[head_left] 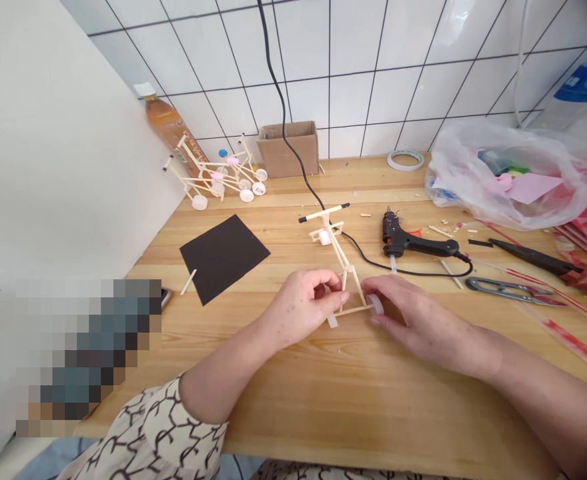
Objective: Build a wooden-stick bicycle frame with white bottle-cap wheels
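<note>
A small model tricycle (347,263) of thin pale sticks stands on the wooden table (293,393) before me. Its crossbar handlebar (324,213) has black ends, and a white front wheel (324,237) sits below it. My left hand (306,307) has thumb and fingers closed around a stick of the frame, beside the left rear wheel (332,321). At the right rear wheel (376,305), my right hand (413,317) curls its thumb and fingers around the white disc. The fingers partly hide both rear joints.
Similar stick tricycles (218,177) stand by an orange drink bottle (168,123). Black card (225,258) lies left, a cardboard box (288,148) behind. A corded glue gun (413,243), thread snips (511,291), pliers (538,257), tape roll (405,160) and plastic bag (453,150) are right.
</note>
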`<move>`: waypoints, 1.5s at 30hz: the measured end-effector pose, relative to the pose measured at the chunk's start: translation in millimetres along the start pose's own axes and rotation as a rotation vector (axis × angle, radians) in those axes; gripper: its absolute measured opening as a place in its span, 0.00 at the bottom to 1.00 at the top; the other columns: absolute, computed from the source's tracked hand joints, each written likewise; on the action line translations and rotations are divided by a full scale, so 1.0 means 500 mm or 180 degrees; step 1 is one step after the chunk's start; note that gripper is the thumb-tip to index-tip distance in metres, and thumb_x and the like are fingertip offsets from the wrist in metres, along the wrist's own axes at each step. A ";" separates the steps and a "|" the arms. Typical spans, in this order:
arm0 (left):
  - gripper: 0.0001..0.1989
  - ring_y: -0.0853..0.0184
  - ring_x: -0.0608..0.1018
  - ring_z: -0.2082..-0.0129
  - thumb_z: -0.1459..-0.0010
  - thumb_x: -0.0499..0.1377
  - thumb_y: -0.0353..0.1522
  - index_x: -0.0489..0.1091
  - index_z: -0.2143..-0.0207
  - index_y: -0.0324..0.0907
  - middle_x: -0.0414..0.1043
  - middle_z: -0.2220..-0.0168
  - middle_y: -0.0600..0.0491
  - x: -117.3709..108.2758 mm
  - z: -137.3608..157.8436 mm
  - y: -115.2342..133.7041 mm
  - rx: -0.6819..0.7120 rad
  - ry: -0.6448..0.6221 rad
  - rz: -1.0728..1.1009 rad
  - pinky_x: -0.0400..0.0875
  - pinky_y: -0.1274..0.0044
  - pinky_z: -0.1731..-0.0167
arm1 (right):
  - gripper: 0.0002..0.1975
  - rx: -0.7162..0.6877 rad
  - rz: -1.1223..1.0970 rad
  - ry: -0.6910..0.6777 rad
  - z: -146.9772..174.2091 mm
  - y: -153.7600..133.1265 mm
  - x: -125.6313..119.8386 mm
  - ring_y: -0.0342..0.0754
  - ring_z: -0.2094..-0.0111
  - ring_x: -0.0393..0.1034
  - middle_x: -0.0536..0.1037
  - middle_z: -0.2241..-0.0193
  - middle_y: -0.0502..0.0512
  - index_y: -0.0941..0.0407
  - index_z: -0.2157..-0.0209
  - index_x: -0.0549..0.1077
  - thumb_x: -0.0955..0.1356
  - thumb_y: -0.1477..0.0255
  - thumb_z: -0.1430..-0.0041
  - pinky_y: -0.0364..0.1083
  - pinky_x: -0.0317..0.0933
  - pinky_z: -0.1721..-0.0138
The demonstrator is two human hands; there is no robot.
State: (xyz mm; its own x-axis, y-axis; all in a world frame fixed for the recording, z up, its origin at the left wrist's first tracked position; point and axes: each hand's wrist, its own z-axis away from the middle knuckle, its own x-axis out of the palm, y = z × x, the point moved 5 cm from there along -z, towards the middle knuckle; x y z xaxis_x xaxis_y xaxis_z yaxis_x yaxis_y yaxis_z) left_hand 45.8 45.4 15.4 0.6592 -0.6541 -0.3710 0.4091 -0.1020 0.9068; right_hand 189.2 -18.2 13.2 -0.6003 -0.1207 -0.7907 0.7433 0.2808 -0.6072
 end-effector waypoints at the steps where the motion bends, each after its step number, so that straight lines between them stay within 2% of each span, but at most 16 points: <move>1: 0.06 0.75 0.68 0.82 0.46 0.57 0.31 0.67 0.75 0.38 0.67 0.81 0.58 0.000 0.000 -0.001 -0.0018 -0.0021 0.0003 0.60 0.83 0.80 | 0.15 -0.0002 0.0002 -0.0010 0.000 0.000 0.000 0.50 0.62 0.69 0.74 0.64 0.57 0.55 0.56 0.65 0.62 0.78 0.46 0.50 0.66 0.60; 10: 0.07 0.73 0.72 0.79 0.46 0.57 0.32 0.67 0.74 0.38 0.69 0.79 0.56 0.004 -0.001 -0.011 -0.0073 -0.0167 0.0084 0.63 0.82 0.78 | 0.15 0.0015 -0.0016 -0.0054 0.001 0.003 0.001 0.50 0.61 0.68 0.73 0.62 0.57 0.56 0.55 0.65 0.63 0.78 0.45 0.51 0.65 0.59; 29: 0.06 0.74 0.72 0.78 0.46 0.57 0.29 0.67 0.75 0.37 0.69 0.78 0.56 0.008 0.000 -0.008 -0.0150 -0.0281 0.0298 0.64 0.83 0.76 | 0.14 0.0039 0.0014 -0.0112 0.001 0.004 0.002 0.49 0.62 0.67 0.73 0.63 0.57 0.58 0.56 0.65 0.63 0.80 0.46 0.50 0.64 0.59; 41: 0.06 0.74 0.71 0.77 0.46 0.58 0.30 0.67 0.75 0.38 0.68 0.78 0.57 0.008 -0.002 -0.014 -0.0083 -0.0279 0.0233 0.64 0.82 0.75 | 0.17 0.0016 0.0077 0.0046 0.006 0.009 -0.009 0.52 0.54 0.66 0.72 0.56 0.59 0.56 0.53 0.64 0.66 0.72 0.45 0.53 0.62 0.52; 45: 0.06 0.74 0.71 0.78 0.46 0.58 0.30 0.67 0.75 0.37 0.67 0.78 0.57 0.007 -0.002 -0.011 -0.0096 -0.0268 0.0238 0.64 0.82 0.75 | 0.14 0.0045 -0.0011 -0.0062 0.004 0.007 -0.007 0.49 0.58 0.67 0.72 0.60 0.57 0.55 0.56 0.66 0.65 0.76 0.45 0.50 0.63 0.56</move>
State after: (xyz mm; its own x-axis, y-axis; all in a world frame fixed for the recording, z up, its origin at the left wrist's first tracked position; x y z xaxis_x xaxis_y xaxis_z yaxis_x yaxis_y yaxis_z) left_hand 46.3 44.2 8.7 0.6337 -0.7199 -0.2833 0.3804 -0.0290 0.9244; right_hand 194.7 -18.7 13.7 -0.5972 -0.1401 -0.7898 0.7454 0.2668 -0.6109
